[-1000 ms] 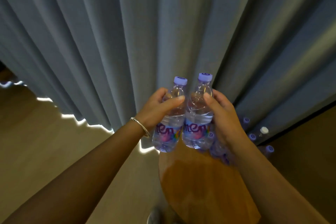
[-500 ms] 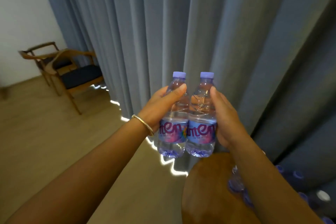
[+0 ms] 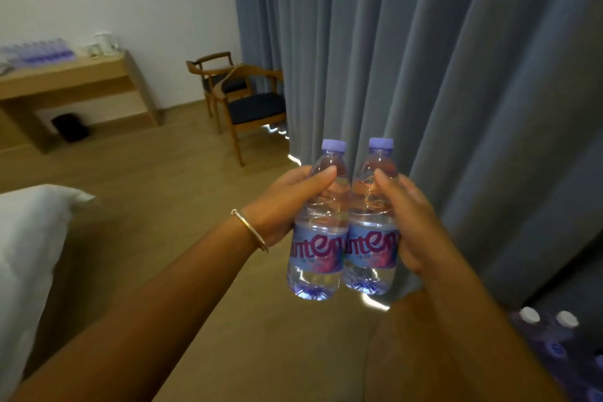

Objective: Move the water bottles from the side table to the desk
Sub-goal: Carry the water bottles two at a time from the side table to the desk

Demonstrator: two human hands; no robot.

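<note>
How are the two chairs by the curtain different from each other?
The near chair stands closer and looks bigger; the far chair sits behind it, nearer the wall. The near chair's whole dark seat shows; the far chair's seat is partly hidden by the near one. Both have brown wooden frames, curved arms and dark cushions.

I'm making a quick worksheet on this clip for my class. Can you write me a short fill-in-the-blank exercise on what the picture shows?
1. The left hand and the right hand each hold one water ____.
2. Both held bottles have caps coloured ____.
3. A row of bottles already stands on the ____ at the far wall.
4. The bracelet sits on the ____ wrist.

Missing words: bottle; purple; desk; left
</note>
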